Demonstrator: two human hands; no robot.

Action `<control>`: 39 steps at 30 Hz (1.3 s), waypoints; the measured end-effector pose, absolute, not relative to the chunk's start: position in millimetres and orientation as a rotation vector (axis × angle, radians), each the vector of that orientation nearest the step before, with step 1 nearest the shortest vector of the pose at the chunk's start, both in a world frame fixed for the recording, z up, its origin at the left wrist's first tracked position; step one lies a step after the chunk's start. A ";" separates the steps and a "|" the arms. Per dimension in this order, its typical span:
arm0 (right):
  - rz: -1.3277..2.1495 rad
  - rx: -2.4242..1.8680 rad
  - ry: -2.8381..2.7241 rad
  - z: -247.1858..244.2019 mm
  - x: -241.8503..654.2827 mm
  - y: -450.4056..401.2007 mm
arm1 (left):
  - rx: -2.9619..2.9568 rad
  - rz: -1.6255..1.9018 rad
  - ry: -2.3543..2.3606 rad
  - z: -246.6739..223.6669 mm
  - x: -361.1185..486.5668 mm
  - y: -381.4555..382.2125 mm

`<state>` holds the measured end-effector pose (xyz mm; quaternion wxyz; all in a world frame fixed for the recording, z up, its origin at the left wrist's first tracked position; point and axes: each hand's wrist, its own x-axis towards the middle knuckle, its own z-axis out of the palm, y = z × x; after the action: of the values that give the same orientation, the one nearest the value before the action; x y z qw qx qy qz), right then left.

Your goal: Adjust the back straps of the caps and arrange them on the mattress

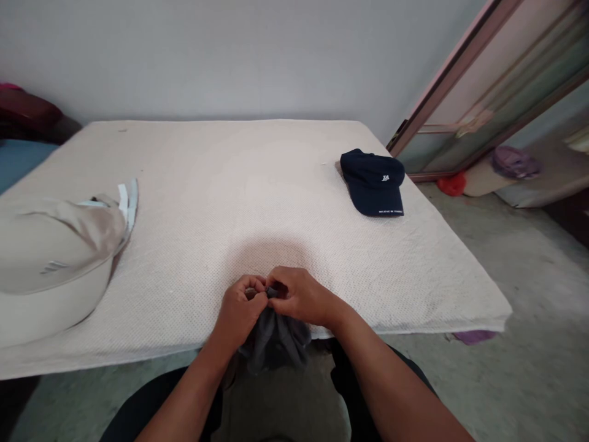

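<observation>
At the near edge of the white-covered table (257,184), my left hand (243,307) and my right hand (298,296) meet with fingers pinched together. Both grip a dark grey cloth item (276,337), which hangs down in folds below them over the table's edge. The exact part between my fingertips is small and partly hidden. A navy cap (373,181) with white lettering lies at the back right of the table. At the left lies a beige cap (55,258), its pale strap sticking up at its right side.
A grey wall (230,55) stands behind the table. Beyond the right side are a glass-panelled door (460,116), a red item (452,184) and a purple item (514,162). A dark red object (27,113) sits at the far left.
</observation>
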<state>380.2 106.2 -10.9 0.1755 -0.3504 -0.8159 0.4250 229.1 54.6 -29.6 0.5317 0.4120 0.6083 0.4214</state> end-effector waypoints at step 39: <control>1.209 -0.884 -2.321 -16.9 381.8 107.7 | 1.061 0.965 1.560 -23.1 228.9 56.2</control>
<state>381.8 107.7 -16.9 0.1888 -0.3142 -0.8251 0.4298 228.9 56.2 -23.1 0.4892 0.4368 0.6419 0.3972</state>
